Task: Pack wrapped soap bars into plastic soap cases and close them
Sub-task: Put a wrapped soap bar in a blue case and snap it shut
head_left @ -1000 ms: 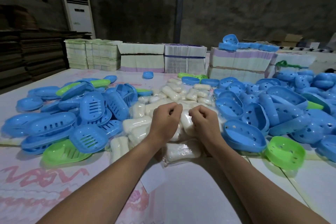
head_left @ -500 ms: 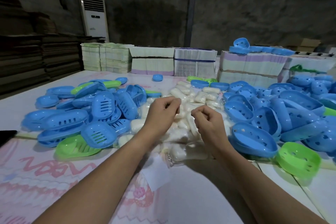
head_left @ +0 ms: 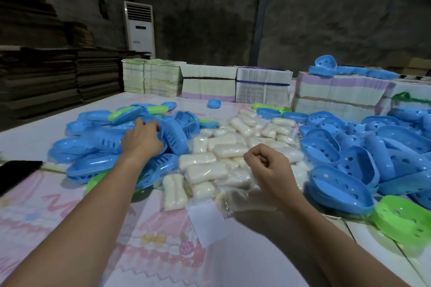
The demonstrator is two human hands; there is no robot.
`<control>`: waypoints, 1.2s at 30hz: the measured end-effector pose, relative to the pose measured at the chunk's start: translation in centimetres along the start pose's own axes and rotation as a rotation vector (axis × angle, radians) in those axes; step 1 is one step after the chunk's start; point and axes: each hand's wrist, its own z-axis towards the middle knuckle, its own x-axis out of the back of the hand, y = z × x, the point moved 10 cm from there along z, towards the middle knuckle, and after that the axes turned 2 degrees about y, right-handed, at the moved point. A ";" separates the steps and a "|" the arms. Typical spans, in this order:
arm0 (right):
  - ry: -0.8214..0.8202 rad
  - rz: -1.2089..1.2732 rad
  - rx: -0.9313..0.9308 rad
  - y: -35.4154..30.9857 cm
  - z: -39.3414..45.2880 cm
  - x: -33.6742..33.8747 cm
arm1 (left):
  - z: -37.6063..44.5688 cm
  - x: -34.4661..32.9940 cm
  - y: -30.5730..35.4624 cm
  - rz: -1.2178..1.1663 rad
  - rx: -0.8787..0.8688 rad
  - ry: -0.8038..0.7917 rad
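Observation:
Wrapped pale soap bars (head_left: 224,149) lie heaped in the middle of the table. On their left is a pile of blue slotted case halves (head_left: 93,147); on their right is a pile of blue case halves with round holes (head_left: 338,184). My left hand (head_left: 140,141) reaches into the left pile, its fingers curled over the edge of one blue slotted half (head_left: 173,140). Just above the near side of the soap heap, my right hand (head_left: 268,168) hovers with its fingers curled into a loose fist. I see nothing in it.
A green case half (head_left: 405,221) sits at the near right and another green one (head_left: 95,182) lies under my left forearm. A black flat object (head_left: 16,175) lies at the left edge. Bundled stacks of flat cartons (head_left: 263,86) line the far side. A white slip (head_left: 205,223) lies near me.
Both hands were together over the soap heap. My left hand has since swung left onto the slotted blue halves, while my right hand stayed over the soaps.

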 end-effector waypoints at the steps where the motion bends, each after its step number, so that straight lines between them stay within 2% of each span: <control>1: 0.001 -0.006 -0.004 0.1 0.0 0.0 | 0.0 0.5 0.0 -0.041 -0.018 0.046; 6: 0.003 0.019 -0.007 -0.1 0.0 0.3 | -2.0 4.8 2.6 -0.337 -0.263 0.328; 9: 0.038 -0.004 -0.019 0.2 0.2 1.2 | -5.0 6.4 6.7 -0.437 -0.456 0.347; 11: 0.105 0.028 -0.022 0.2 0.4 2.3 | -8.5 6.2 10.6 -0.571 -0.680 0.212; 14: 0.235 0.094 -0.054 0.8 0.7 4.3 | -15.7 4.1 16.4 -0.650 -1.015 -0.218; 16: 0.261 0.138 -0.082 1.3 0.9 5.1 | -19.6 2.1 18.2 -0.608 -1.123 -0.463; 19: 0.252 0.130 -0.091 1.5 1.0 5.6 | -23.4 -0.2 19.3 -0.485 -1.207 -0.685; 22: 0.246 0.109 -0.080 1.3 0.9 6.0 | -24.5 -1.2 19.3 -0.440 -1.204 -0.765; 27: 0.167 0.014 -0.060 0.9 0.8 5.4 | -24.4 -2.4 19.2 -0.288 -1.303 -0.642; 32: 0.159 -0.038 -0.045 0.8 1.0 5.6 | -22.7 -2.5 18.7 -0.303 -1.223 -0.658; 36: 0.084 -0.244 -0.032 1.1 1.2 4.9 | -22.8 -2.1 18.9 -0.293 -1.229 -0.651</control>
